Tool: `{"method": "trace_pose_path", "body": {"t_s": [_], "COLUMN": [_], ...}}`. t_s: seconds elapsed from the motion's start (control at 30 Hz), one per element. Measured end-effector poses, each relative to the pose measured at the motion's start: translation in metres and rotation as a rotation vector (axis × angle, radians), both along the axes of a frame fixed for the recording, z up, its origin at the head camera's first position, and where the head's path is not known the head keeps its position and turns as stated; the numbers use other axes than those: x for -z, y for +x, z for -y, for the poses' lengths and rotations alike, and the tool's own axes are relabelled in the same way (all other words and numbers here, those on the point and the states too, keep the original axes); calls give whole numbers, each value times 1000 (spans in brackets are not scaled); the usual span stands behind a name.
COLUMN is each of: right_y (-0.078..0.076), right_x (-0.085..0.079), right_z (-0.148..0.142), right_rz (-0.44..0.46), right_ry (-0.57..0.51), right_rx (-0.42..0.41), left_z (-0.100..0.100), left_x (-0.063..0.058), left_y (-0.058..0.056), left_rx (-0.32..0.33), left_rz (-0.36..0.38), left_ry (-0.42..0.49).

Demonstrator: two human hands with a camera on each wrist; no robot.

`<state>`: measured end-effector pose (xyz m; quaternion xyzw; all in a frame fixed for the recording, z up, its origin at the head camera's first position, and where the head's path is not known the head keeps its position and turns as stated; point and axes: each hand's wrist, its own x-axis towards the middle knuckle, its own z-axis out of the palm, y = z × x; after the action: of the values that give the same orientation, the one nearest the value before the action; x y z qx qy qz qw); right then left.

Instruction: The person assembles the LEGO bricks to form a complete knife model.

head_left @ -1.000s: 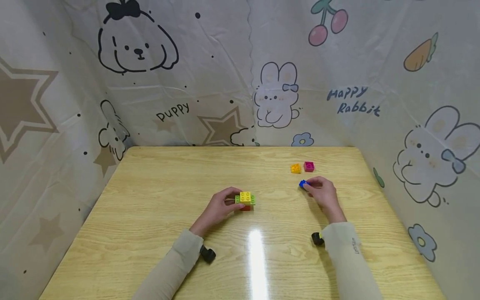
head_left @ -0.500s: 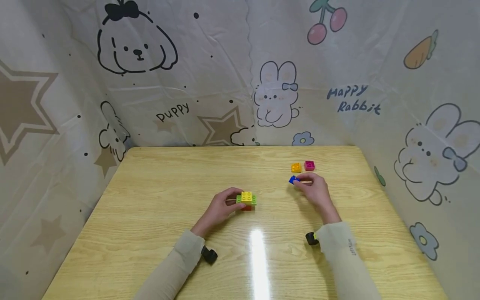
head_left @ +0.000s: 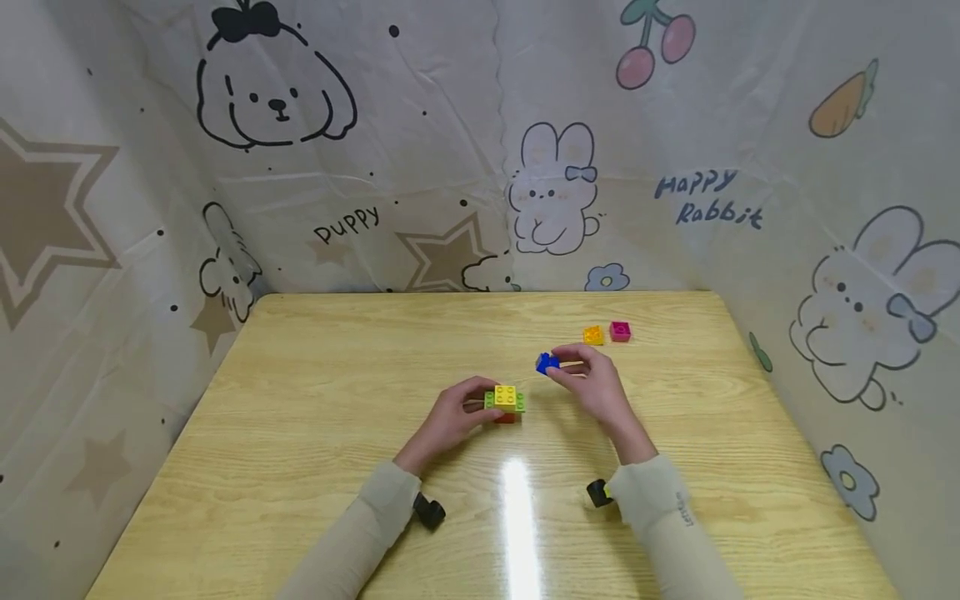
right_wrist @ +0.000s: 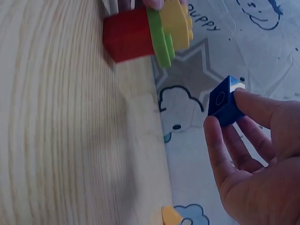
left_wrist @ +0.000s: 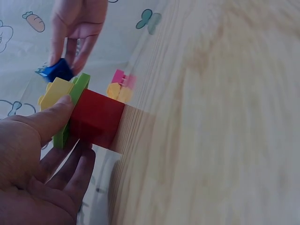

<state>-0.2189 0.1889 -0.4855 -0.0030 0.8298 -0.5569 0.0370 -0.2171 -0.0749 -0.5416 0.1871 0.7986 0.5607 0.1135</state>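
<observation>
Stack (head_left: 506, 401): red blk (right_wrist: 129, 36) at base, overhanging green plate (right_wrist: 160, 40), yellow blk (head_left: 506, 395) w/ 4 studs on top; upright on desk (head_left: 360, 358). L hand (head_left: 452, 411): fingers spread to stack width, gripping it. R hand (head_left: 597, 388): fingers pinch blue blk (head_left: 547, 363) above desk, R of stack. Orange blk (head_left: 593, 335), pink blk (head_left: 620, 332): back R.

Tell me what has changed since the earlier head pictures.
The right hand has carried the blue brick leftward, toward the stack; the left hand has shifted slightly right with that stack. Nothing newly grasped or released; the orange brick and magenta brick stayed put.
</observation>
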Motion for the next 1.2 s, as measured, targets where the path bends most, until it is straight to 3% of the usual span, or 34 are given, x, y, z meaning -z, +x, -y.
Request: {"method": "trace_pose_path", "body": {"t_s": [0.37,0.6,0.9,1.2], "right_y": [9,15,18,18], "right_x": [-5,-5,-3,-2], "right_z": [23,32,36,39], "right_rz": [-32,-40,-125,-127], "right_ry": [-33,-6,83,114], "right_rx": [-134,-174,-230,-241], "left_z": [-5,-6,-8,-8], "left_x": [1,2,3,1], "left_y": [0,0,0,1], "left_rx": [1,4,11,10], "left_rz": [10,22,10,-11], "left_ry": [3,27,38,37]}}
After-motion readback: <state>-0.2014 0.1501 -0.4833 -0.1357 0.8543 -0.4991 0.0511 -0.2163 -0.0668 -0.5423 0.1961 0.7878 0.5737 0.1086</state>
